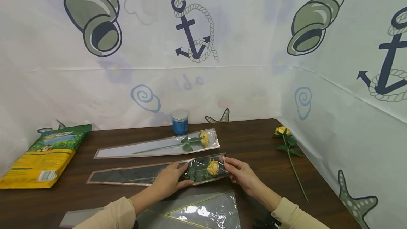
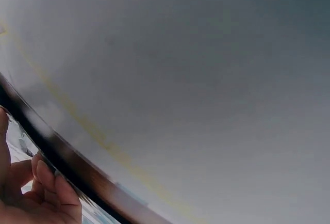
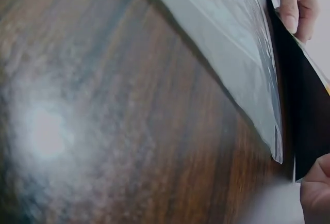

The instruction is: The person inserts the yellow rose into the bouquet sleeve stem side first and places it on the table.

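A long black-backed flower sleeve (image 1: 140, 173) with a clear front and pink border holds a yellow rose (image 1: 213, 168). My left hand (image 1: 170, 179) holds it near the middle, fingers across the clear front and thumb along the near edge. With thumb and fingertips, my right hand (image 1: 240, 170) pinches its right end beside the bloom. In the right wrist view the dark underside of the sleeve (image 3: 304, 115) shows between my left hand (image 3: 301, 7) and my right hand (image 3: 317, 188). Curled fingers (image 2: 51, 182) appear in the left wrist view's lower left corner.
Behind lies a white sleeve (image 1: 121, 151) with another yellow rose in it, and a blue jar (image 1: 180, 123). A yellow-green bag (image 1: 54, 158) stands left; a loose rose (image 1: 294, 162) lies right. Clear bags with yellow lines (image 1: 203, 209) lie under my forearms. Patterned cloth (image 1: 248, 87) borders the table.
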A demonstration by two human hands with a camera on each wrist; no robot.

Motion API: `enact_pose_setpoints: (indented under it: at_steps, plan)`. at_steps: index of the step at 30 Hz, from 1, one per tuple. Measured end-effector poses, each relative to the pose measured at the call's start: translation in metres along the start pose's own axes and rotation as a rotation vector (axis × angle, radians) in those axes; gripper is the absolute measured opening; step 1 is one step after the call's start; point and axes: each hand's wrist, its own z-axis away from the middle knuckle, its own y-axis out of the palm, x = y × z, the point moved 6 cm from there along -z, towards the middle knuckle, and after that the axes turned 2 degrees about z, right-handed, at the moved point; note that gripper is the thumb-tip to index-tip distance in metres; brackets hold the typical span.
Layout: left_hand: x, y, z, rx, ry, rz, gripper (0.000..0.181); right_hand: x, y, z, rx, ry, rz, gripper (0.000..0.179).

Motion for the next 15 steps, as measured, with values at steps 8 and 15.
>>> enact_pose_setpoints:
  at_steps: [8,15]
  plan:
    - [0.002,0.001,-0.003,0.004,-0.028,-0.009,0.066,0.002,-0.003,0.001,-0.043,-0.091,0.109,0.038]
    - [0.001,-0.002,-0.004,-0.007,-0.002,-0.019,0.065,0.005,-0.013,0.011,-0.101,-0.088,0.224,0.035]
